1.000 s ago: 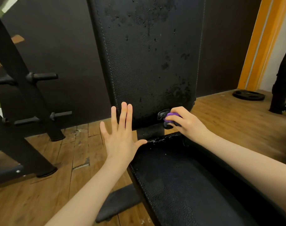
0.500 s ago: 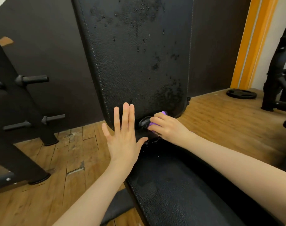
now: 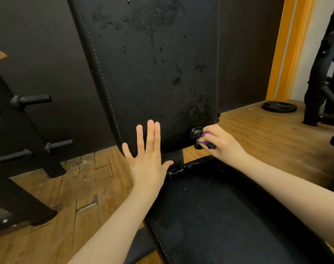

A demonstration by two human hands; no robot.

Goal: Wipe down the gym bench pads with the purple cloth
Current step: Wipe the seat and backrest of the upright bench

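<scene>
Bench back pad point(image 3: 152, 73) stands steeply inclined, black textured vinyl with white stitching down both edges, dark speckles scattered over its upper and right areas. Seat pad point(image 3: 219, 216) lies below it, some specks along its top edge. Left hand point(image 3: 148, 159) flat against the lower left corner of the back pad, fingers point(image 3: 150, 134) straight and slightly apart, thumb out toward the seat pad. Right hand point(image 3: 219, 141) at the lower right corner of the back pad, fingers curled tight around the purple cloth point(image 3: 205, 139); only a small bit of cloth shows, bunched against a black knob point(image 3: 195, 133) at the pad's edge. Wooden floor point(image 3: 86, 187) cracked and worn on the left. Black rack point(image 3: 29, 130) with pegs at left, weight plate point(image 3: 278, 107) on the floor far right.
</scene>
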